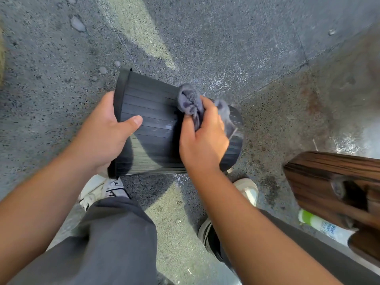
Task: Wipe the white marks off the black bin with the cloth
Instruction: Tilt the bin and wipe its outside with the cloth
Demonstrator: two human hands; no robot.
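Observation:
A black ribbed bin (153, 112) is held on its side above the pavement, rim to the left, base to the right. My left hand (107, 130) grips its rim, thumb lying across the ribbed wall. A crumpled grey cloth (190, 101) is pressed against the bin's upper right side, with my right hand (202, 136) shut on it. A small pale smudge (168, 127) shows on the wall between the two hands. The bin's far side and inside are hidden.
Speckled grey pavement (205, 38) lies all around. My legs in grey trousers and white shoes (96, 190) stand below the bin. A brown wooden piece (337, 188) juts in at the right, with a green-capped bottle (316, 222) lying under it.

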